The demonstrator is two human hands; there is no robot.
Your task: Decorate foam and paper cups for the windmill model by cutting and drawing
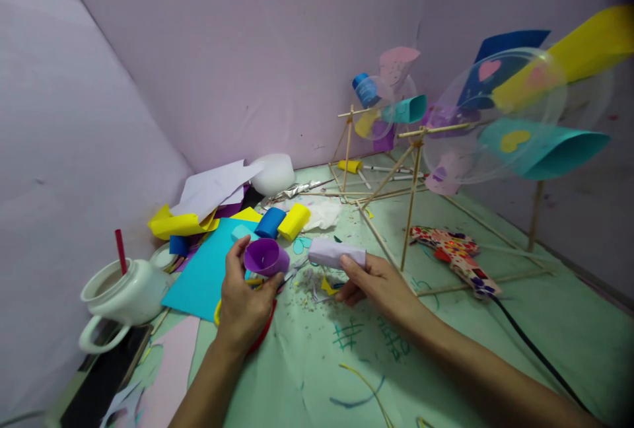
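Observation:
My left hand (247,306) is closed around a purple paper cup (267,257), its open mouth facing up towards me. Between the thumb and fingers of my right hand (369,279) is a pale lavender paper tube (333,253), lying sideways just right of the cup. The two pieces are apart. Under my left hand, scissors (292,274) lie partly hidden, with red and yellow handle parts showing around the wrist. Blue (270,222) and yellow paper tubes (294,221) lie just behind the cup. Paper scraps (317,286) are scattered between my hands.
Right, two stick frames (410,210) carry clear plastic discs (495,111) with coloured paper cups. A floral-patterned glue gun (458,256) with a black cord lies beneath. Left are a white mug-like pot (126,296), a turquoise sheet (198,283) and piled paper (212,187). Walls enclose the table.

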